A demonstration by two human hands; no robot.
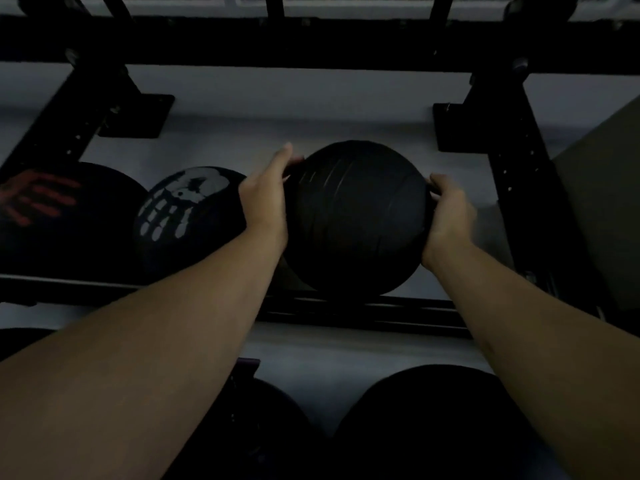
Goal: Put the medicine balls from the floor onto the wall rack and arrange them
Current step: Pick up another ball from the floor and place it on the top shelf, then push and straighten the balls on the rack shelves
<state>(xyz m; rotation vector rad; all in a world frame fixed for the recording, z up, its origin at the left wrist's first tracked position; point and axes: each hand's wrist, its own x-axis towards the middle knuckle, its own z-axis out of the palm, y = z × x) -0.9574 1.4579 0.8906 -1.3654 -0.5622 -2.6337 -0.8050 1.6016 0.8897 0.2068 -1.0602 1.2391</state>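
Just then I had the plain black ball [356, 216] between both hands at the middle tier of the wall rack [363, 310]. My left hand [265, 199] was pressed flat against the ball's left side, thumb lying up over its top edge, and my right hand [450, 213] clasped its right side with the fingers curled round the far face, so the ball sat squarely between my palms. Its underside was down at the tier's front rail, though in the dim light I could not tell whether it was resting on the rail or was a little above it.

That tier already carried two other balls toward its left end: a ball with a white hand print [188, 216] just beside my left wrist, and a ball with a red hand print [52, 213] next to that, at the left edge of the view. The right end of the tier, by the right upright [519, 161], was bare. On the tier below, two more dark balls [433, 420] sat side by side under my forearms, mostly lost in shadow.
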